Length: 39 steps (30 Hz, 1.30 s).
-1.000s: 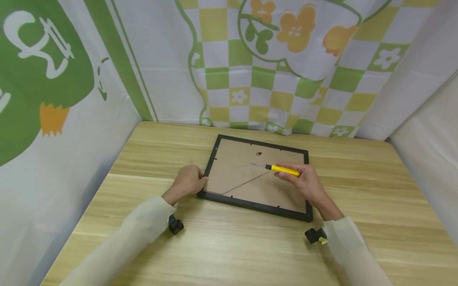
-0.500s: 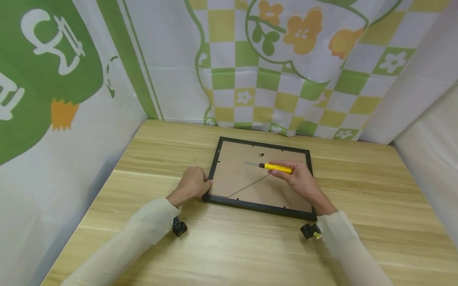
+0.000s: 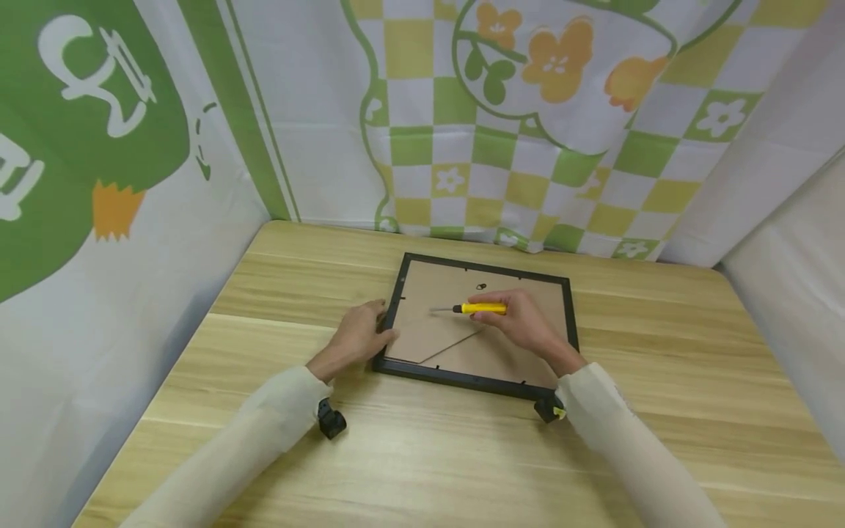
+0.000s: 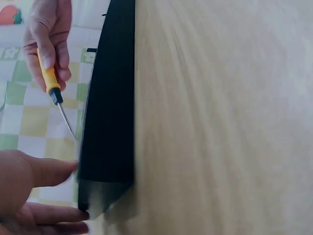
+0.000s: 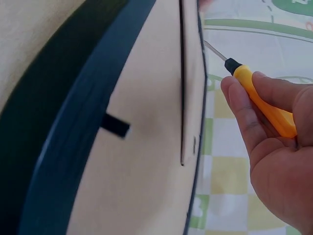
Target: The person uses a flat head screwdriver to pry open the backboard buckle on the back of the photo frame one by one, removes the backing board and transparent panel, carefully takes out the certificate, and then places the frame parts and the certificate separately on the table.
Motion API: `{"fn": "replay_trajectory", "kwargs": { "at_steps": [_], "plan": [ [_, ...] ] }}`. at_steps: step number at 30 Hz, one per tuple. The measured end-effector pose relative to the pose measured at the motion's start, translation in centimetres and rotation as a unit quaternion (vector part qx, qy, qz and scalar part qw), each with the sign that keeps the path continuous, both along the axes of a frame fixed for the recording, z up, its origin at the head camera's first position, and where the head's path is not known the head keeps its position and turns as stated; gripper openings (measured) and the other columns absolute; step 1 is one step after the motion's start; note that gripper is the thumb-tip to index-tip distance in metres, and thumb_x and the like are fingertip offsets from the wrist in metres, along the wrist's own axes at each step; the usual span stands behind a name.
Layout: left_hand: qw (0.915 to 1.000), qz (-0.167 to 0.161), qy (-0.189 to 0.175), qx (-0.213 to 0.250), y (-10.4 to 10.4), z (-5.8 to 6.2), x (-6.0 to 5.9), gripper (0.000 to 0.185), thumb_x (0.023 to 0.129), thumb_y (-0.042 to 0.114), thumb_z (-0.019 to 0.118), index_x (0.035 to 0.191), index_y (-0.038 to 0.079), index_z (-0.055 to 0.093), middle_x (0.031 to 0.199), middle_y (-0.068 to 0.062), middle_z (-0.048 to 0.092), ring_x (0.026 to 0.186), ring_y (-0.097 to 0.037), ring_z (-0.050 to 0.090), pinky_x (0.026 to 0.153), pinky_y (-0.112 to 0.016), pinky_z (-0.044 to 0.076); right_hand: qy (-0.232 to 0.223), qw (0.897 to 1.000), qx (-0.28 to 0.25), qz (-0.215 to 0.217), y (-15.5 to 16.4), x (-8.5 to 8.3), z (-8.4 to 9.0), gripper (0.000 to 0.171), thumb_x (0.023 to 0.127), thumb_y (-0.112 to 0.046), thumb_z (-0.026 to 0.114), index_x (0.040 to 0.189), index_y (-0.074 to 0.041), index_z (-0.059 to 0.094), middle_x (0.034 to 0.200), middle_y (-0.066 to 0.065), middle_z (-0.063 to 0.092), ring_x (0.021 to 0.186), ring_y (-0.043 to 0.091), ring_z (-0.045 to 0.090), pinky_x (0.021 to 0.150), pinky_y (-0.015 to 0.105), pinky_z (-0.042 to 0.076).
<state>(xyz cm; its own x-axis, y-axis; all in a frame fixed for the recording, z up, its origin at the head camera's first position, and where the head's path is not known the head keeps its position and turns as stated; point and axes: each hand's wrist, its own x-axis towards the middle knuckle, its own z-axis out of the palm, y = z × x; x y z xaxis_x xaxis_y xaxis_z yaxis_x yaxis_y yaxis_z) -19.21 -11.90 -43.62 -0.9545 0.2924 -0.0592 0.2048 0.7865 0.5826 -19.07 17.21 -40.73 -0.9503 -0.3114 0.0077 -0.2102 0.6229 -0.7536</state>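
A black picture frame (image 3: 422,372) lies back side up on the wooden table. My right hand (image 3: 521,320) holds a screwdriver (image 3: 485,309) by its yellow handle, thumb and fingers closed around it. Its thin metal shaft points left, over the frame's brown backing board (image 3: 449,279). At the frame's left edge is my left hand (image 3: 356,334), thumb and fingers spread apart. In the left wrist view, the left thumb (image 4: 54,171) and fingers reach the frame's side near a corner. Small black tabs (image 5: 115,126) line the inner edge, and a diagonal line crosses the board.
A small hanging ring (image 3: 481,287) sits near the far edge of the backing board. Around the frame is the wood-grain table (image 3: 297,286). A green, yellow and white patterned cloth (image 3: 462,147) hangs behind it, with more cloth at both sides.
My right hand has moved left with the screwdriver, bringing its tip nearer the frame's left side. The left hand's fingers have loosened and spread at the frame's edge.
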Motion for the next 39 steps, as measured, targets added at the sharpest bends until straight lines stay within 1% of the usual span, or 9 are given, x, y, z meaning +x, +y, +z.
{"fn": "replay_trajectory", "kwargs": {
  "at_steps": [2, 5, 12, 14, 21, 23, 27, 33, 39],
  "plan": [
    [0.9991, 0.006, -0.01, 0.042, 0.0, -0.6, -0.1, 0.057, 0.094, 0.021, 0.065, 0.14, -0.006, 0.047, 0.152, -0.026, 0.04, 0.14, -0.043, 0.039, 0.116, -0.052, 0.033, -0.002, 1.0, 0.005, 0.005, -0.3, -0.5, -0.4, 0.034, 0.09, -0.016, 0.071, 0.123, -0.008, 0.069, 0.129, 0.015, 0.066, 0.116, 0.029, 0.062, 0.094, 0.042, 0.052],
    [0.9945, 0.014, -0.025, 0.1, 0.2, -1.5, -0.2, 0.06, 0.096, 0.019, 0.062, 0.147, -0.003, 0.038, 0.158, -0.025, 0.029, 0.146, -0.041, 0.029, 0.12, -0.051, 0.025, -0.012, 1.0, 0.01, 0.004, -0.8, -1.3, -0.9, 0.032, 0.09, -0.014, 0.071, 0.122, -0.009, 0.07, 0.129, 0.014, 0.066, 0.12, 0.03, 0.06, 0.102, 0.048, 0.049],
    [0.9784, 0.038, -0.051, 0.197, 1.0, -2.8, -0.7, 0.071, 0.097, 0.01, 0.059, 0.156, 0.006, 0.021, 0.154, -0.023, 0.038, 0.141, -0.038, 0.039, 0.118, -0.05, 0.031, -0.027, 1.0, 0.01, 0.007, -2.2, -2.8, -1.5, 0.032, 0.091, -0.014, 0.07, 0.123, -0.009, 0.07, 0.129, 0.013, 0.066, 0.123, 0.03, 0.058, 0.107, 0.049, 0.046],
    [0.9725, 0.039, -0.061, 0.222, 1.1, -3.1, -0.9, 0.071, 0.097, 0.007, 0.057, 0.157, 0.007, 0.02, 0.157, -0.021, 0.034, 0.144, -0.036, 0.035, 0.12, -0.048, 0.028, -0.034, 0.999, 0.008, 0.001, -2.7, -3.0, -1.6, 0.032, 0.091, -0.014, 0.069, 0.123, -0.009, 0.069, 0.13, 0.013, 0.065, 0.125, 0.03, 0.057, 0.108, 0.048, 0.045],
    [0.9448, 0.014, -0.087, 0.315, 1.3, -3.8, -1.0, 0.072, 0.098, 0.0, 0.051, 0.158, 0.007, 0.011, 0.163, -0.015, 0.021, 0.15, -0.029, 0.024, 0.124, -0.041, 0.021, -0.032, 0.999, 0.007, -0.019, -3.7, -3.3, -1.8, 0.032, 0.09, -0.013, 0.071, 0.122, -0.007, 0.07, 0.13, 0.014, 0.066, 0.122, 0.029, 0.058, 0.106, 0.046, 0.047],
    [0.9403, 0.009, -0.087, 0.329, 1.3, -3.9, -0.9, 0.072, 0.098, -0.001, 0.05, 0.158, 0.006, 0.01, 0.164, -0.014, 0.018, 0.151, -0.029, 0.02, 0.124, -0.041, 0.019, -0.032, 0.999, 0.006, -0.02, -3.9, -3.4, -1.9, 0.033, 0.09, -0.013, 0.071, 0.122, -0.007, 0.07, 0.13, 0.014, 0.066, 0.122, 0.029, 0.058, 0.106, 0.046, 0.047],
    [0.937, 0.005, -0.082, 0.34, 1.1, -4.2, -0.9, 0.072, 0.098, -0.001, 0.05, 0.158, 0.006, 0.011, 0.165, -0.014, 0.014, 0.153, -0.027, 0.015, 0.125, -0.041, 0.015, -0.037, 0.999, 0.001, -0.026, -4.1, -3.5, -2.2, 0.032, 0.09, -0.013, 0.071, 0.122, -0.008, 0.07, 0.13, 0.013, 0.066, 0.121, 0.029, 0.058, 0.105, 0.045, 0.047],
    [0.9382, 0.009, -0.075, 0.338, 1.0, -4.6, -1.0, 0.071, 0.098, 0.001, 0.053, 0.157, 0.008, 0.014, 0.165, -0.012, 0.017, 0.153, -0.027, 0.016, 0.125, -0.042, 0.015, -0.054, 0.998, -0.004, -0.035, -4.2, -3.8, -2.5, 0.032, 0.09, -0.016, 0.072, 0.122, -0.011, 0.07, 0.131, 0.011, 0.065, 0.12, 0.027, 0.057, 0.105, 0.045, 0.046],
    [0.938, 0.023, -0.08, 0.337, 1.2, -4.5, -1.0, 0.072, 0.097, 0.0, 0.053, 0.157, 0.009, 0.015, 0.165, -0.011, 0.017, 0.153, -0.026, 0.015, 0.126, -0.04, 0.014, -0.08, 0.996, -0.017, -0.018, -4.1, -4.1, -2.5, 0.032, 0.09, -0.015, 0.071, 0.122, -0.013, 0.07, 0.133, 0.01, 0.064, 0.125, 0.028, 0.054, 0.111, 0.048, 0.041]
  ]
}}
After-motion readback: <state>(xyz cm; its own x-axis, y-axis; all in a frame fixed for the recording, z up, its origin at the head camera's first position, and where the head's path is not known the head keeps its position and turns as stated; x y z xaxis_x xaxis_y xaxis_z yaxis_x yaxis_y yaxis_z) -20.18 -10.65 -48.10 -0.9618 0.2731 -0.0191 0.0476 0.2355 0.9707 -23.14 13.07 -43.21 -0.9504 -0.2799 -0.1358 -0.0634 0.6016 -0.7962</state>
